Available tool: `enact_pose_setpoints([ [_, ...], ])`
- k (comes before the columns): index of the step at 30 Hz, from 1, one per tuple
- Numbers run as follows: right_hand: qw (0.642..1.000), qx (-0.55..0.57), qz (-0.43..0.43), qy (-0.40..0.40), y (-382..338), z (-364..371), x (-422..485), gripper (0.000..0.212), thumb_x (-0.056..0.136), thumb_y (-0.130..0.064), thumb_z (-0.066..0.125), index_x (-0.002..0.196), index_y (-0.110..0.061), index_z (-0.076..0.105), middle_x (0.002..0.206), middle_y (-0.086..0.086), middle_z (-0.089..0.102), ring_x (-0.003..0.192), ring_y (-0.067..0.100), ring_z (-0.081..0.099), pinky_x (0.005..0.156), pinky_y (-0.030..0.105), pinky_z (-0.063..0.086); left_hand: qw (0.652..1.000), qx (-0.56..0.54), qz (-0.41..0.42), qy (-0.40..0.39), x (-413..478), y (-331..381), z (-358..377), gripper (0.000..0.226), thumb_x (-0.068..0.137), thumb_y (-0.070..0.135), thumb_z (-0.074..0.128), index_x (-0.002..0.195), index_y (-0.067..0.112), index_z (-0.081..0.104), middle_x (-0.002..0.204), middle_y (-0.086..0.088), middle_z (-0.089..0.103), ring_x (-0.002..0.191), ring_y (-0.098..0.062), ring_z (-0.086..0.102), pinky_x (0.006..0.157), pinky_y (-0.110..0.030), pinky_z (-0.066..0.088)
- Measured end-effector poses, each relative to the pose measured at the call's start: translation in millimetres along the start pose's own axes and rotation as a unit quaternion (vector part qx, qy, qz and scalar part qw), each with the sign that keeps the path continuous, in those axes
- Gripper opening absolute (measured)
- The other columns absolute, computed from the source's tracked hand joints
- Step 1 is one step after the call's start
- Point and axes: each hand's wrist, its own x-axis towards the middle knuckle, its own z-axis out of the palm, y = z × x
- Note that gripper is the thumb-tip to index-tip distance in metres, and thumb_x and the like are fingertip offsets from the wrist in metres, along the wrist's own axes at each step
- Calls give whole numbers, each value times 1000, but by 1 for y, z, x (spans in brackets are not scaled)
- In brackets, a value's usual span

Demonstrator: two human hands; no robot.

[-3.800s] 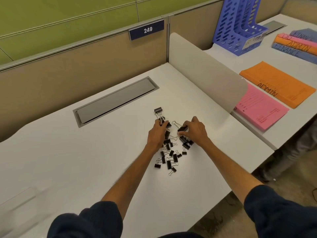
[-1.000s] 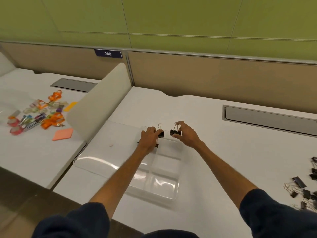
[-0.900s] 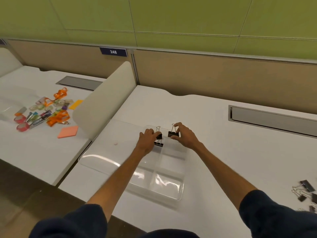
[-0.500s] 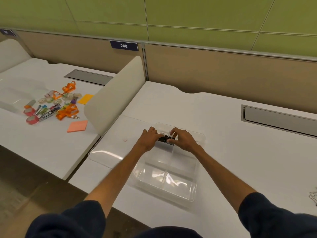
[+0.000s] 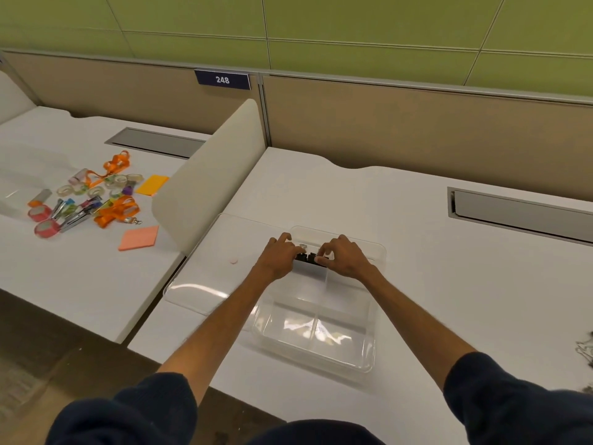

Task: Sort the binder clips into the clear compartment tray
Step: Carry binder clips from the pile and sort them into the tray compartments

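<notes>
Showing both hands meeting over the far end of the clear tray, at 12 o'clock from the person. The left hand and the right hand each pinch black binder clips with curled fingertips. The clips lie between the two hands, over the far compartments; whether they already rest on the tray floor cannot be told. The tray's long axis runs 12 to 6 o'clock, and its nearer compartments appear to hold nothing. The unsorted pile lies on the table at 3 o'clock, well apart from the tray and nearer the right hand, so the next fetch probably turns that way. A clear lid lies at 9 o'clock, just beside the tray
</notes>
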Motion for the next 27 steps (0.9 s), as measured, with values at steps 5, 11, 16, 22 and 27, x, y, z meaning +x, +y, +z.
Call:
enact_pose_setpoints([
  [5,999,30,-3,39,-1,4,-12,20,89,-42,59,101,-28,69,108,-2,60,109,19,44,85,39,43,998,-56,-30,26,-6,4,1,44,94,7,45,135,22,53,137,-13,51,138,-26,31,102,-38,34],
  [11,995,35,-3,97,0,1,-30,17,94,-33,54,101,-25,66,108,-2,60,109,20,47,84,41,42,994,-61,-45,77,-8,14,4,46,86,-2,47,126,17,58,125,-2,60,127,-23,41,90,-37,35],
  [16,988,41,22,144,9,-12,-43,18,95,-26,52,107,-19,64,108,0,62,106,23,50,82,40,40,988,-82,-58,116,-3,32,4,42,82,-4,52,119,14,61,120,-4,61,119,-25,48,84,-38,38],
  [22,983,15,67,170,35,-27,-69,21,97,-27,49,113,-19,61,112,-1,62,110,22,49,84,39,39,991,-45,-7,128,10,62,5,28,92,9,46,116,13,61,117,-6,62,113,-27,51,80,-40,40],
  [27,971,21,110,212,66,-35,-105,23,99,-28,47,114,-19,61,112,-3,62,110,21,49,84,38,39,984,-87,13,153,22,101,2,54,96,41,14,112,16,60,114,-1,62,108,-23,52,82,-41,41],
])
